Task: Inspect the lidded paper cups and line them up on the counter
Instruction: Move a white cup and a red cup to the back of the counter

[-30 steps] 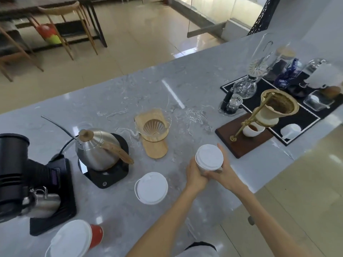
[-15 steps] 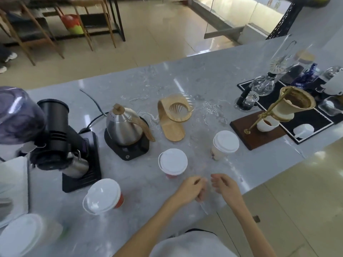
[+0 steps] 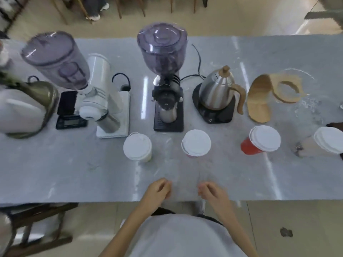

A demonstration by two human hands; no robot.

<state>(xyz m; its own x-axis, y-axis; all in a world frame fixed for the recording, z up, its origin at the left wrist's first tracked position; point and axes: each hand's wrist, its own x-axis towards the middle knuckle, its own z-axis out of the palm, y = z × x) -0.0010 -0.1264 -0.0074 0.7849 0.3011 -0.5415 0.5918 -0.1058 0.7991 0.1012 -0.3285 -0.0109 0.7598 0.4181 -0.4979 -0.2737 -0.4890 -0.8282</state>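
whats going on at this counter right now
A person stands at the counter with both hands empty, left hand and right hand loosely curled near its front edge. Four lidded cups stand in a rough row: a white one, a second, a red one, and one at the right edge.

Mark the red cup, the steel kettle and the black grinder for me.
red cup (image 3: 249,148): head view, on its red side wall below the white lid.
steel kettle (image 3: 216,92): head view, on the shiny body.
black grinder (image 3: 168,101): head view, on the dark body under the hopper.
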